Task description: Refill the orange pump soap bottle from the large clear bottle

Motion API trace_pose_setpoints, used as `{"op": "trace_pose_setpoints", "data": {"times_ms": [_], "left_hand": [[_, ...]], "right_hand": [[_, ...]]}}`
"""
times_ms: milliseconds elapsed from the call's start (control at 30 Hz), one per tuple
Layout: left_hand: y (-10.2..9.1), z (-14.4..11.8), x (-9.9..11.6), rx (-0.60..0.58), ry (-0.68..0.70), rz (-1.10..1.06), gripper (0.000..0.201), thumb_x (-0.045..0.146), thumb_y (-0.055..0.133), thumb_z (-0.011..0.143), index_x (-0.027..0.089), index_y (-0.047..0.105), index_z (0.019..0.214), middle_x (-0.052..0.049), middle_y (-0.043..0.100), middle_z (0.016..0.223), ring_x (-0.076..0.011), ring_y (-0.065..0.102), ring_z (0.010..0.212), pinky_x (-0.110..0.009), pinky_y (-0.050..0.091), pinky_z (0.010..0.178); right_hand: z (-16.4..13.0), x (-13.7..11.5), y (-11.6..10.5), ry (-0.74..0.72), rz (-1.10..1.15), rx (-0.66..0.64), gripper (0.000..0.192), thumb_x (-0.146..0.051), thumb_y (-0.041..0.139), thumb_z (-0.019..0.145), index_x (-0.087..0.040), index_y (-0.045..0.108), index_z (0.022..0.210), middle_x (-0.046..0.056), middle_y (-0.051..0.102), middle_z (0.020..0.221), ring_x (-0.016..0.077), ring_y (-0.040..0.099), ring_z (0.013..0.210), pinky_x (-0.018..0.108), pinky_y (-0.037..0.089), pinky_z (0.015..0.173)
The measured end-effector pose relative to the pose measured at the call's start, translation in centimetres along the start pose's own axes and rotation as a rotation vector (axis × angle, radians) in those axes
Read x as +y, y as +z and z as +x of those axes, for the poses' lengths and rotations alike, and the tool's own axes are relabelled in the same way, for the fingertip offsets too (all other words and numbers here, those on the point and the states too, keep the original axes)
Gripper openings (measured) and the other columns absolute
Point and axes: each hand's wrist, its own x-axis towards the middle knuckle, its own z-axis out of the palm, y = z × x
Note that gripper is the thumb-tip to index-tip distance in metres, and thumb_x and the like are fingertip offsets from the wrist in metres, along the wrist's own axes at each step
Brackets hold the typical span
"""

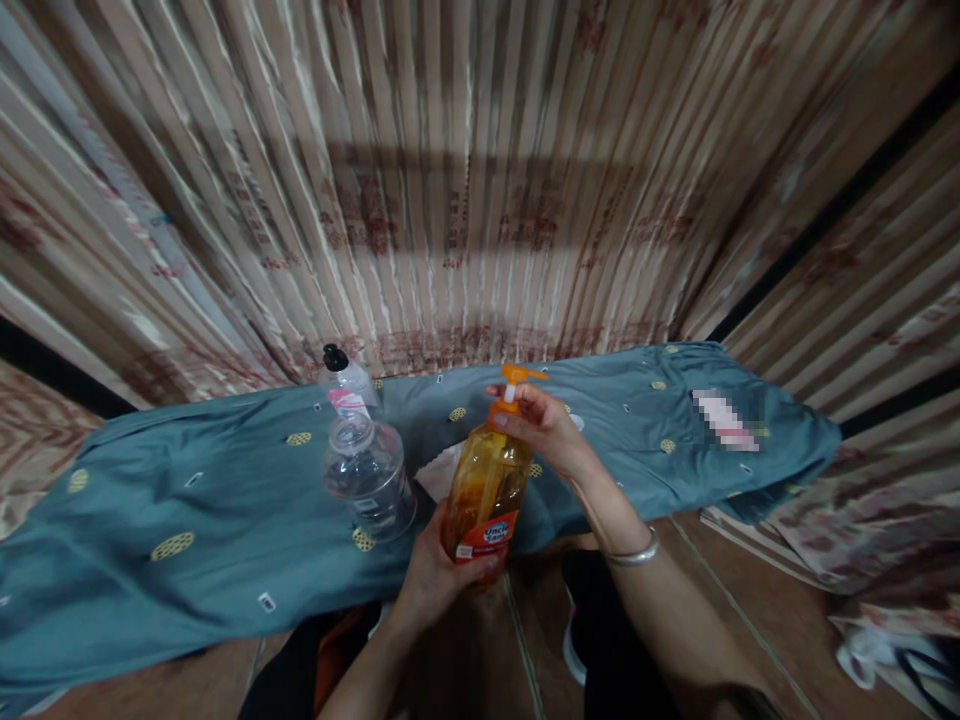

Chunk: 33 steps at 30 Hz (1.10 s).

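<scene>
two hands on the orange pump bottle
my right hand [544, 425] fingers pinch the pump collar, my left hand [439, 570] wraps the pump bottle [487, 485] low to steady it, tilted over the teal cloth [187, 490] beside a clear jar [367, 475]

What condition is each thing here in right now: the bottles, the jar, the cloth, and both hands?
Orange pump bottle: tilted, held, partly full of amber liquid.
Left hand: gripping the bottle's base.
Right hand: closed around the pump neck.
Clear jar: upright on the cloth, lid on.
Clear bottle: upright, black cap on.
Teal cloth: spread out, wrinkled.
</scene>
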Motion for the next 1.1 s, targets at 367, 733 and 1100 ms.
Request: {"op": "trace_pose_setpoints", "data": {"times_ms": [367, 733, 1100], "left_hand": [[-0.5, 0.0, -0.5, 0.020, 0.001, 0.033, 0.084, 0.035, 0.100, 0.057, 0.016, 0.061, 0.129, -0.017, 0.077, 0.132, -0.0358, 0.073, 0.123, -0.051, 0.052, 0.112], [-0.6, 0.1, -0.2, 0.012, 0.016, 0.030, 0.082, 0.033, 0.098, 0.056, 0.016, 0.062, 0.127, -0.017, 0.078, 0.131, -0.0356, 0.074, 0.122, -0.051, 0.053, 0.111], [-0.6, 0.0, 0.2, 0.025, 0.006, 0.049, 0.083, 0.035, 0.100, 0.055, 0.017, 0.063, 0.127, -0.016, 0.079, 0.127, -0.0359, 0.075, 0.119, -0.051, 0.055, 0.110]], "right_hand": [[0.0, 0.2, 0.1, -0.025, -0.010, 0.019, 0.049, -0.049, 0.106, 0.053, -0.028, 0.076, 0.086, -0.001, 0.081, 0.098, 0.0215, 0.073, 0.101, 0.038, 0.055, 0.105], [-0.3, -0.1, 0.2, 0.018, 0.022, -0.024, 0.050, -0.053, 0.103, 0.059, -0.028, 0.080, 0.095, 0.001, 0.081, 0.101, 0.0214, 0.073, 0.100, 0.036, 0.057, 0.098], [-0.4, -0.3, -0.1, 0.047, 0.054, -0.088, 0.047, -0.059, 0.097, 0.067, -0.027, 0.081, 0.098, 0.003, 0.083, 0.106, 0.0240, 0.074, 0.106, 0.038, 0.057, 0.102]]}}
